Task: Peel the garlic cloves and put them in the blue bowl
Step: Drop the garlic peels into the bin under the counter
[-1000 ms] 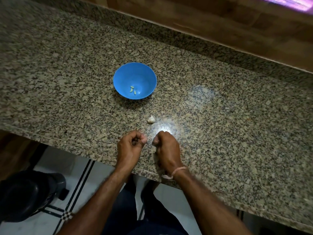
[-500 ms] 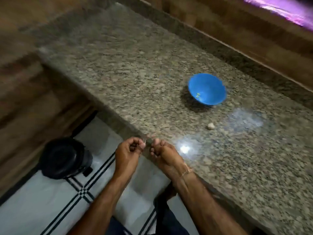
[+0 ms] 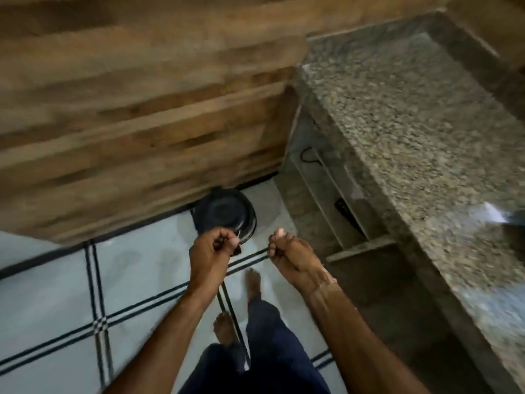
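Standing off the counter, 2 fists over the tiles

Left hand: fingers curled in, thumb pressed to the forefinger. A thin pale sliver pokes out from that pinch. It is tiny, light against the dark behind it, and blurred. Garlic skin or clove, I cannot tell which.

Right hand: fingers rolled into the palm, thumb tip raised. I cannot tell whether anything sits inside the curl. A thread band crosses that wrist.

The 2 hands are apart, with a gap of floor showing between them. Both hang above the tiled floor, which is pale with dark double lines, and neither is over the counter.

A round black container sits on the floor just beyond my left knuckles, against the foot of the wood-panelled wall.

The granite counter runs along my right side, speckled, with a glare patch near the right edge of view. Under its near edge are open shelves holding a few dark items too blurred to name.

Below the hands are my 2 bare feet, 1 forward and 1 back, and dark trousers.

The whole view is smeared.
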